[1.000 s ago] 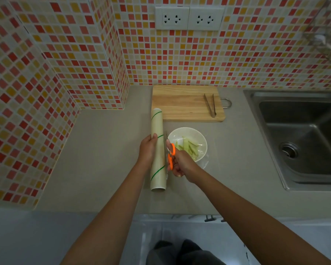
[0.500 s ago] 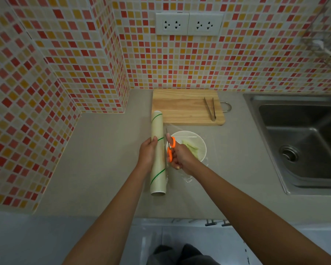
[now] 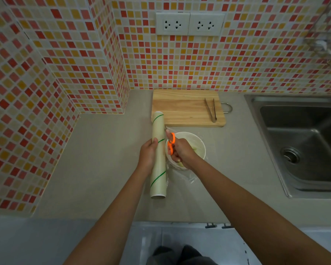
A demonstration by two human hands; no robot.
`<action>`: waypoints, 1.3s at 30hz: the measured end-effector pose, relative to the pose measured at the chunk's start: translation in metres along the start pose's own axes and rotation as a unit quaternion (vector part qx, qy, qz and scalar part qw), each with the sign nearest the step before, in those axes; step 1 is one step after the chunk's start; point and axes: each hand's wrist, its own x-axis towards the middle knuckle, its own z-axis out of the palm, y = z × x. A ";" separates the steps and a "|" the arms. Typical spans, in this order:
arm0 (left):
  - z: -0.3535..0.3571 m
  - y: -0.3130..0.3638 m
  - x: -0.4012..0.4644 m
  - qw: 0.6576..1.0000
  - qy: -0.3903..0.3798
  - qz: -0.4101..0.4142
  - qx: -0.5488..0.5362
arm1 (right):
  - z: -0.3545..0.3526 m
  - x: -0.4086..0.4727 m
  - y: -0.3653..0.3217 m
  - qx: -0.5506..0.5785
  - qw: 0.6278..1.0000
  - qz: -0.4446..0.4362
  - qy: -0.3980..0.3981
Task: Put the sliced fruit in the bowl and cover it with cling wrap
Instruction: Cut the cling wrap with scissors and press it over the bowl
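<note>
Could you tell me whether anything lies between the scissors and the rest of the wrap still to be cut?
Nothing visible does. The scissors in the right hand sit beside the roll, blades pointing toward the board.

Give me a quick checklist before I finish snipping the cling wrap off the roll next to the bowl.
1. Roll steadied: ok. The left hand holds the cling wrap roll on the counter.
2. Scissors in hand: ok. The right hand grips the orange scissors, blades beside the roll's far end.
3. Film over the bowl: ok, a sheet lies across it.
4. Fruit in the bowl: ok, pale slices show through the film.
5. Cut complete: cannot tell; the film edge is too clear to see.
6. Fingers clear of the blades: ok; the left hand's fingers sit below the blade tips.
</note>
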 end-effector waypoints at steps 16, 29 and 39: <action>-0.002 0.001 0.002 1.000 -0.002 0.006 -0.008 | -0.002 0.031 -0.014 0.062 0.997 0.028 -0.031; -0.005 0.002 0.002 1.000 -0.007 0.014 -0.023 | 0.002 0.050 -0.032 0.059 0.997 0.048 -0.029; -0.008 0.002 0.000 0.999 -0.010 0.008 -0.043 | 0.003 0.056 -0.042 0.059 0.997 0.041 -0.015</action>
